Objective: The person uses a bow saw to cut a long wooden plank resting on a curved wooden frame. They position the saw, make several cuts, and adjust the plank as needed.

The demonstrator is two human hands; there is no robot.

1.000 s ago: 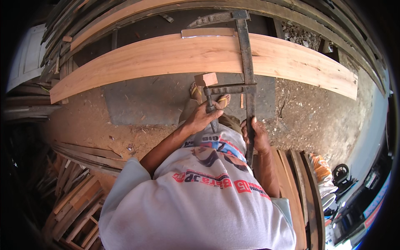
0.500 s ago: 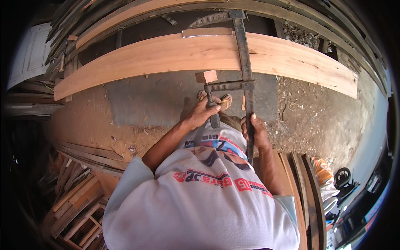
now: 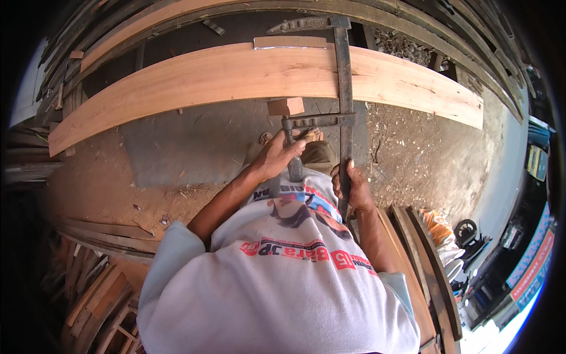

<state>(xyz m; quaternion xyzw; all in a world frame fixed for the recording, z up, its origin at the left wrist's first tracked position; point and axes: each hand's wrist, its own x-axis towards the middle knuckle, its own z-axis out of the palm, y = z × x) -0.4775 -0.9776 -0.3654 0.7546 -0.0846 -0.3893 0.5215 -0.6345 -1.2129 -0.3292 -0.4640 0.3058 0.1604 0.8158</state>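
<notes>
A dark metal bar clamp (image 3: 344, 76) lies across a long pale wooden plank (image 3: 206, 79). My left hand (image 3: 277, 156) is closed around the clamp's screw handle, whose lower end shows below my fingers. My right hand (image 3: 356, 187) grips the lower part of the bar. The clamp's fixed jaw is past the plank's far edge, and the sliding arm is on the near side. A small wooden block (image 3: 286, 107) sits at the near edge, just beyond the screw's tip; I cannot tell whether they touch. Along the far edge rests a short wooden strip (image 3: 289, 42) with a shiny whitish layer under it.
Long weathered boards (image 3: 407, 23) run across behind the plank. Timber offcuts (image 3: 97, 295) are piled at lower left, and more boards (image 3: 427, 265) stand by my right side. An orange and white sack (image 3: 439, 233) lies beyond them. Wood shavings litter the ground.
The view has shifted slightly. My left hand has moved a little higher on the screw handle, its fingers turned. My right hand keeps its grip on the bar.
</notes>
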